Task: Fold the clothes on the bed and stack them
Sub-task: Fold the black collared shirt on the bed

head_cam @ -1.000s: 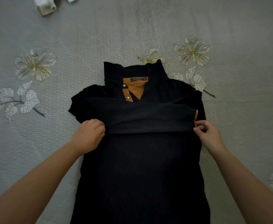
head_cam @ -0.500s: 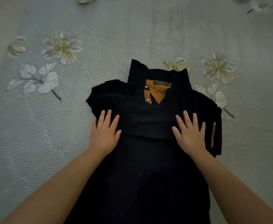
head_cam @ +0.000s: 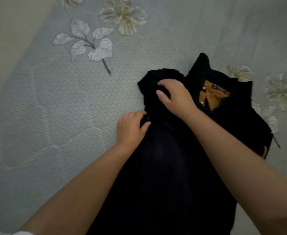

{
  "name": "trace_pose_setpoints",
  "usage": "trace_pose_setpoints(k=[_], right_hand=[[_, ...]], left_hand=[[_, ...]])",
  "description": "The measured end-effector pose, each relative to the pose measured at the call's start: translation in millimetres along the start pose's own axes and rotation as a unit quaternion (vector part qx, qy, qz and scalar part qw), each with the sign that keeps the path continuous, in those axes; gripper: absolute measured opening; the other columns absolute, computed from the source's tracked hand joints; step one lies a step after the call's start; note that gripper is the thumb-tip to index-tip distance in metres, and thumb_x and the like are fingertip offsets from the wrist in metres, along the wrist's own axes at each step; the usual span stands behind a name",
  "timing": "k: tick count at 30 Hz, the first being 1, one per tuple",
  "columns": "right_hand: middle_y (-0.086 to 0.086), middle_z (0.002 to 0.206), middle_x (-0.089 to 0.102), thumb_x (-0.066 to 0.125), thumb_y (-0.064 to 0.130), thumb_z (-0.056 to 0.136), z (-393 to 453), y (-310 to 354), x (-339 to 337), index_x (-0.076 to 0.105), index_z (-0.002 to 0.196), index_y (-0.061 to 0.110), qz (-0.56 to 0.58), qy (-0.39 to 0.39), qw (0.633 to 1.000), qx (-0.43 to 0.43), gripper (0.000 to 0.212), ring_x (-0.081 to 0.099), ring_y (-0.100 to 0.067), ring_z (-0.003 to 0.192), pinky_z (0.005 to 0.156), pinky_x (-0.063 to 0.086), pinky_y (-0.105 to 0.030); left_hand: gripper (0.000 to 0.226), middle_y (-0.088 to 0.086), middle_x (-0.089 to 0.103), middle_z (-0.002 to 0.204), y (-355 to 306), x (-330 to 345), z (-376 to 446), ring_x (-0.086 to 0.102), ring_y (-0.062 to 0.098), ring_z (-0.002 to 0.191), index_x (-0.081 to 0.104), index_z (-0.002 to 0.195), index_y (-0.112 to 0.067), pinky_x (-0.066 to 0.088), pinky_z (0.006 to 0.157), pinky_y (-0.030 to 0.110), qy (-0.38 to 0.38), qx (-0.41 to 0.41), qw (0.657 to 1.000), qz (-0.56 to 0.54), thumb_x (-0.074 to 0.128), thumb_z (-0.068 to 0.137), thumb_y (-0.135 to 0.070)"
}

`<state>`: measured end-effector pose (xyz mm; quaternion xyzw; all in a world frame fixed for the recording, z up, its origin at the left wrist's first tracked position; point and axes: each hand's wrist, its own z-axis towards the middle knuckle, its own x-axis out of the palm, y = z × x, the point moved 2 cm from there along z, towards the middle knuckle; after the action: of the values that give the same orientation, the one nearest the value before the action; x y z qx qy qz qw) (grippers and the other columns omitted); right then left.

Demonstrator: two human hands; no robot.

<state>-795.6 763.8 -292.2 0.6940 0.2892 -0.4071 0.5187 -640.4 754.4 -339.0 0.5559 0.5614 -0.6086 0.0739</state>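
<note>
Bed (head_cam: 54, 124), grey floral cover, carrying 1 black shirt (head_cam: 164, 167) lying collar-up right of centre — sleeves folded across, body unfolded, stacking not begun, no container visible — left hand (head_cam: 130, 128) pinching its left edge, right hand (head_cam: 175, 97) gripping the folded shoulder.

Dim light falls on a bed (head_cam: 37, 116) covered by a grey-green ribbed bedspread printed with pale flowers (head_cam: 123, 14) and leaves (head_cam: 91, 43), a plain beige strip (head_cam: 7, 39) along its left edge.
</note>
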Motion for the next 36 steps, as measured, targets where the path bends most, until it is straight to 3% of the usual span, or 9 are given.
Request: trace_pose_setpoints(k=[4, 10, 15, 19, 22, 24, 27, 32, 36], right_hand=[[-0.014, 0.121, 0.056, 0.051, 0.03, 0.092, 58.2, 12.7, 12.3, 0.051, 0.124, 0.003, -0.025, 0.142, 0.989, 0.037, 0.042, 0.051, -0.025, 0.111, 0.086, 0.034, -0.024], [0.002, 0.062, 0.039, 0.053, 0.04, 0.089, 97.5, 24.2, 25.3, 0.04, 0.057, 0.017, -0.182, 0.325, 0.924, 0.086, 0.042, 0.039, -0.015, 0.065, 0.048, 0.025, -0.017], [0.005, 0.046, 0.043, 0.065, 0.025, 0.083, 102.9, 15.1, 15.6, 0.051, 0.056, 0.012, 0.087, 0.162, 0.968, 0.17, 0.034, 0.041, -0.003, 0.039, 0.034, 0.027, -0.007], [0.01, 0.05, 0.056, 0.064, 0.019, 0.084, 93.1, 2.7, 16.6, 0.053, 0.058, 0.011, 0.402, 0.0, 0.876, 0.268, 0.03, 0.053, -0.002, 0.05, 0.05, 0.045, -0.014], [0.002, 0.074, 0.06, 0.064, 0.017, 0.084, 92.7, -5.3, 23.3, 0.057, 0.062, 0.016, 0.46, -0.06, 0.826, 0.321, 0.023, 0.058, -0.009, 0.07, 0.066, 0.051, -0.017], [0.007, 0.064, 0.057, 0.064, 0.017, 0.085, 99.1, -2.3, 26.5, 0.056, 0.058, 0.015, 0.4, -0.05, 0.871, 0.281, 0.028, 0.053, 0.001, 0.057, 0.055, 0.046, -0.012], [0.001, 0.055, 0.055, 0.059, 0.028, 0.088, 109.9, 4.6, 26.7, 0.063, 0.067, -0.003, 0.109, 0.051, 0.976, 0.179, 0.037, 0.044, -0.005, 0.051, 0.046, 0.029, -0.022], [-0.004, 0.076, 0.056, 0.058, 0.03, 0.088, 103.5, -14.3, 18.3, 0.066, 0.09, -0.003, 0.107, 0.054, 0.974, 0.19, 0.034, 0.049, -0.014, 0.073, 0.056, 0.036, -0.021], [0.005, 0.066, 0.053, 0.061, 0.024, 0.087, 99.3, -21.0, 13.0, 0.068, 0.089, 0.003, 0.163, 0.046, 0.965, 0.2, 0.022, 0.045, -0.003, 0.059, 0.043, 0.033, -0.004]], left_hand=[[0.031, 0.007, 0.067, 0.106, 6.3, 4.7, 1.6, 0.058, 0.025, 0.099, 0.062, 0.118, -0.014, 0.036, 0.086, 0.032, -0.032, -0.014, 0.999, -0.04, 0.054, 0.09, -0.027], [0.018, 0.011, 0.069, 0.085, 16.2, -1.4, -1.6, 0.061, 0.027, 0.081, 0.07, 0.089, -0.003, 0.041, 0.08, 0.034, -0.048, 0.023, 0.991, -0.122, 0.057, 0.088, -0.014], [0.011, 0.01, 0.063, 0.069, 24.0, -13.3, -12.7, 0.057, 0.024, 0.067, 0.066, 0.078, 0.002, 0.044, 0.067, 0.031, -0.048, 0.018, 0.986, -0.157, 0.059, 0.084, -0.005], [0.011, 0.002, 0.05, 0.072, 28.7, -17.0, -12.1, 0.046, 0.017, 0.069, 0.062, 0.078, -0.001, 0.03, 0.061, 0.023, -0.062, -0.044, 0.986, -0.147, 0.058, 0.085, -0.008], [0.012, -0.004, 0.04, 0.081, 32.7, -17.6, -6.7, 0.042, 0.011, 0.068, 0.061, 0.082, -0.004, 0.027, 0.057, 0.022, -0.059, -0.103, 0.984, -0.13, 0.056, 0.087, -0.014], [0.015, -0.006, 0.037, 0.084, 33.4, -16.7, -1.9, 0.041, 0.009, 0.069, 0.06, 0.087, -0.007, 0.027, 0.055, 0.021, -0.02, -0.109, 0.99, -0.092, 0.052, 0.09, -0.019], [0.018, -0.004, 0.037, 0.087, 32.2, -18.0, 6.6, 0.041, 0.011, 0.073, 0.06, 0.094, -0.01, 0.03, 0.059, 0.024, 0.031, -0.117, 0.992, -0.029, 0.048, 0.093, -0.024], [0.033, 0.003, 0.05, 0.105, 17.7, -18.7, 17.9, 0.051, 0.017, 0.092, 0.051, 0.119, -0.015, 0.036, 0.067, 0.026, 0.02, -0.085, 0.996, -0.019, 0.052, 0.089, -0.029], [0.037, 0.009, 0.056, 0.105, 3.7, -12.9, 29.2, 0.052, 0.022, 0.096, 0.052, 0.125, -0.011, 0.044, 0.076, 0.03, -0.003, 0.017, 1.0, -0.011, 0.054, 0.088, -0.014]])
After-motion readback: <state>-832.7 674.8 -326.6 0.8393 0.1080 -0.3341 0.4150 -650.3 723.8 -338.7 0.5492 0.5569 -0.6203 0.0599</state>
